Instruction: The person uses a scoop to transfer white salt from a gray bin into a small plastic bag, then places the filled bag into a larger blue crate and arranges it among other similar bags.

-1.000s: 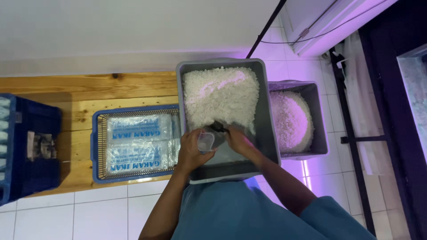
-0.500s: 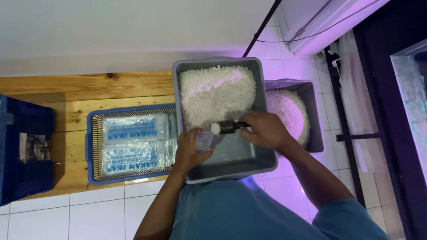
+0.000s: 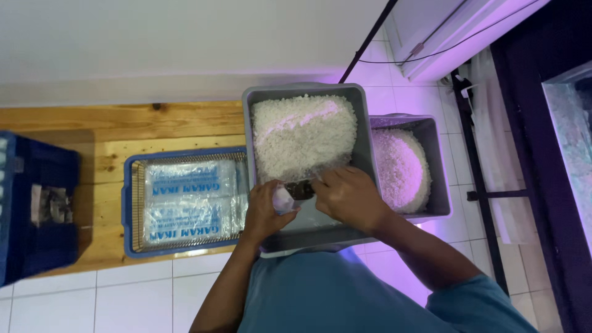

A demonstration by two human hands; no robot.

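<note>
Over the big grey plastic tub (image 3: 364, 154) heaped with coarse white crystals (image 3: 303, 134), both of the person's hands meet at the near edge of the pile. The left hand (image 3: 264, 213) is curled around a small clear plastic bag (image 3: 283, 200), fingers wrapped so its mouth faces toward three o'clock, which looks to me like a way of keeping it open and steady. The right hand (image 3: 348, 197) is closed over a small dark scoop (image 3: 300, 188), of which only a little shows between the two hands; it sits right against the bag's mouth, low over the bare grey floor of the tub, so anything spilled would fall back in.

At three o'clock from the hands, tucked against the tub's side, stands a smaller grey plastic bin (image 3: 435, 185) with its own mound of the same white grains. At nine o'clock a blue plastic basket (image 3: 129, 203) rests on a pale wooden platform (image 3: 111, 123) and holds flat, filled clear packets with blue print (image 3: 185, 203), lying side by side, near the left hand. Further out at nine o'clock a dark blue crate (image 3: 37, 209) sits at the frame's edge; what is inside it I cannot make out. White floor tiles (image 3: 92, 296) run underneath.
</note>
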